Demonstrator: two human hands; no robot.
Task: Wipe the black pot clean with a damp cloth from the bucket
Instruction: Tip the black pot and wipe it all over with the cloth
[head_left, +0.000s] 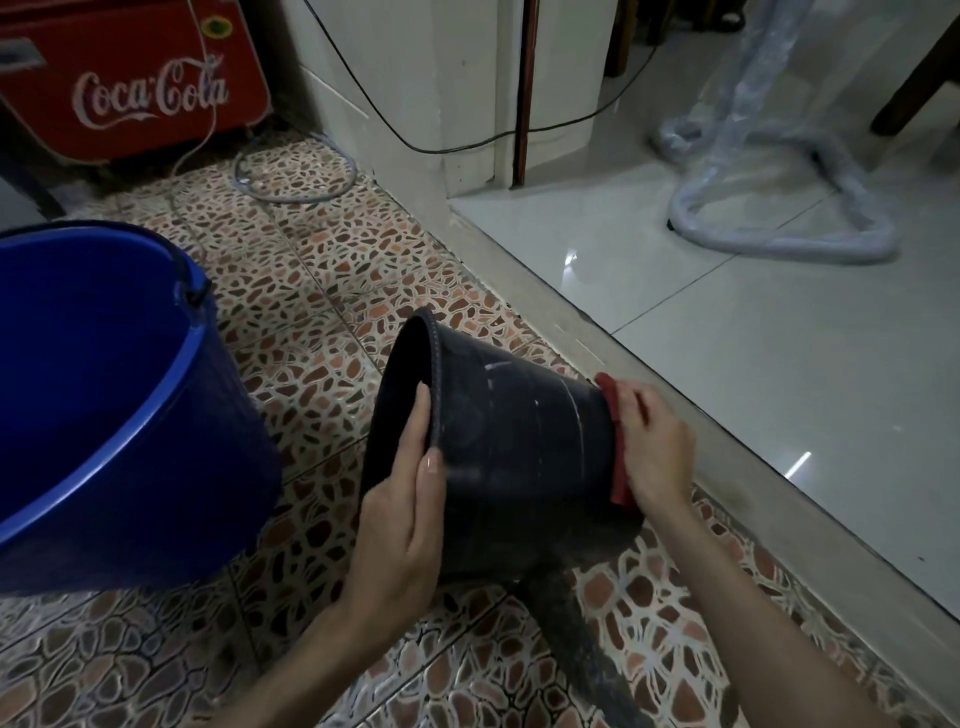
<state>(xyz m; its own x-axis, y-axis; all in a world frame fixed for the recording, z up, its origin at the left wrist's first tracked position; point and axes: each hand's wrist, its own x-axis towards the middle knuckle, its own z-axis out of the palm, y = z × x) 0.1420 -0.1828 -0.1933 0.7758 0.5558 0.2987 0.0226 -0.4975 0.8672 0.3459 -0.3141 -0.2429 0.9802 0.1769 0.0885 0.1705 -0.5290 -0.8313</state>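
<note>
Two hands on the job: glossy blue plastic bucket (104, 395) left of left hand (400, 525), which grips rolled rim of tapered, scuffed black pot (514, 447) lying tilted on pebble-pattern floor tiles (322, 291). Right hand (654, 447) presses red cloth (615, 441) flat against pot's base.

Home or small shop floor: pebble-pattern tiles (322, 249), Coca-Cola cooler (135, 88), raised doorstep (597, 332).

Left hand (402, 512) pinching closed, thumb outside, fingers curled in. Right hand (655, 446) pressed flat, fingers together. Both forearms reaching forward.
</note>
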